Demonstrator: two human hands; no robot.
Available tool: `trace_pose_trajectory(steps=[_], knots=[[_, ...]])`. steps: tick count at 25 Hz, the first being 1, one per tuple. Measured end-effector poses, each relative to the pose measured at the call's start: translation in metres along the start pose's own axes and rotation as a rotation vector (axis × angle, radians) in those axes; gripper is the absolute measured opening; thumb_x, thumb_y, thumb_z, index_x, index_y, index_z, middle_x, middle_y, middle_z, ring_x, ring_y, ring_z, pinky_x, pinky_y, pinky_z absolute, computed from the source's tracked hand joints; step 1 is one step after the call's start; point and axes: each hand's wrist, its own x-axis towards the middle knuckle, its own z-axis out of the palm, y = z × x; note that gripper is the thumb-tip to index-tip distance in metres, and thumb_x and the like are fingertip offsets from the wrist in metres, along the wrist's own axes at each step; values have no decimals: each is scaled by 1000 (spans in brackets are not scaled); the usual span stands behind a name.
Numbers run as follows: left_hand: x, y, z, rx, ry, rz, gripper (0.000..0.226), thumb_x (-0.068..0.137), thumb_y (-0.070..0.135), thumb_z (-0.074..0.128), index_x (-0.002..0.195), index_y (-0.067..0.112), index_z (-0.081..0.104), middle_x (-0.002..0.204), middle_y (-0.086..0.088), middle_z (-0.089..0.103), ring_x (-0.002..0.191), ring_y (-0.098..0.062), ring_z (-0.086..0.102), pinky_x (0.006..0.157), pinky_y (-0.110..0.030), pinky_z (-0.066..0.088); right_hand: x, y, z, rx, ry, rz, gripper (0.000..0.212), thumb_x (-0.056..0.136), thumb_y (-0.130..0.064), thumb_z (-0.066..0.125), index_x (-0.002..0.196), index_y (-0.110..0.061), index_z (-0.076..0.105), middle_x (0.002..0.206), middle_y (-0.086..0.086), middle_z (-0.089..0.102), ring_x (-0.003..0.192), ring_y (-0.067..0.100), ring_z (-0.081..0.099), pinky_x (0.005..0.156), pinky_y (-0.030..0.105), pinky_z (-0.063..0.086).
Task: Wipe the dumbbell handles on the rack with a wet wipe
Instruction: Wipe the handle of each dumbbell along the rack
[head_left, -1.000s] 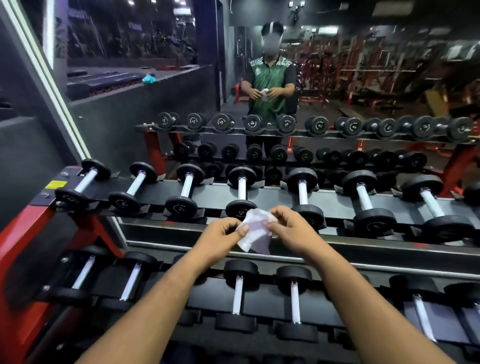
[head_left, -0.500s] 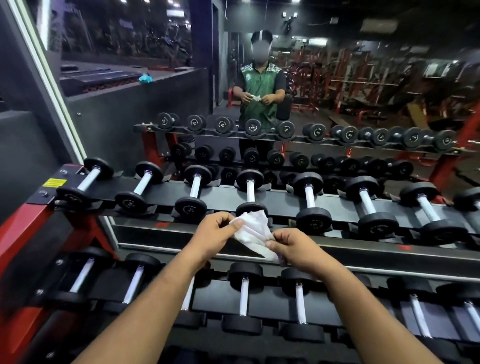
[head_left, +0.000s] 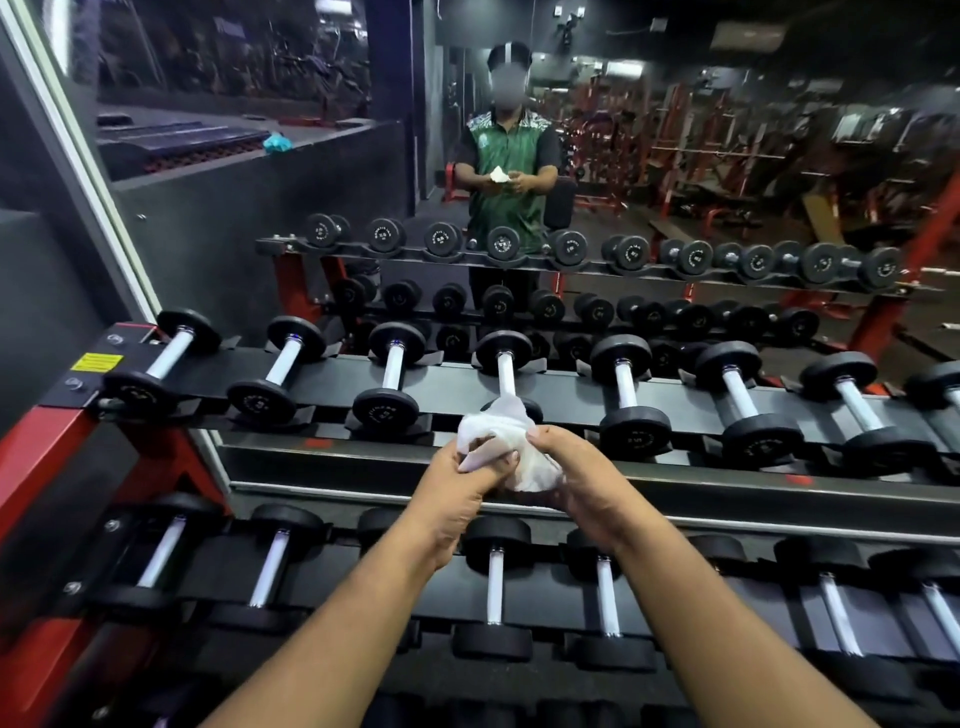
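while both hands bunch it, wipe (head_left: 511, 447) fills fingers (head_left: 501, 462).

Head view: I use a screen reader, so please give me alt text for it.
Both hands, left hand and right hand, hold a crumpled white wipe above a dumbbell rack. Chrome-handled dumbbells lie in rows on two tiers. A mirror behind reflects the person and the gym.

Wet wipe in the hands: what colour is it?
White, seen in the head view: the wet wipe is bunched between both hands.
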Motion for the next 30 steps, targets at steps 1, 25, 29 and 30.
trace_pose_trajectory(steps=[1,25,29,30], knots=[[2,-1,-1,25,1,15,27,87,10,76,113,6,71,107,-12,76,102,-24,72,87,-29,56,-1,-3,0,-5,4,-24,27,92,-30,69,107,-8,69,98,13,72,85,22,67,78,34,52],[6,-9,14,17,-9,87,36,85,30,70,112,6,71,108,-17,75,98,-23,72,87,-30,57,-3,-2,-2,160,331,-123,9,99,-14,56,100,-7,62,105,19,70,93,29,65,86,44,53],[6,-4,13,90,27,55,36,91,34,65,107,3,74,105,-15,76,93,-23,72,83,-32,58,-12,-7,-6,59,92,-82,38,98,-34,62,119,-3,62,108,21,73,91,34,72,80,46,57],[8,-2,12,107,30,40,35,91,33,67,105,1,74,101,-14,76,90,-23,71,82,-34,58,-15,-9,-6,6,69,-76,39,95,-34,65,118,-3,63,103,20,74,83,30,72,71,41,57]])
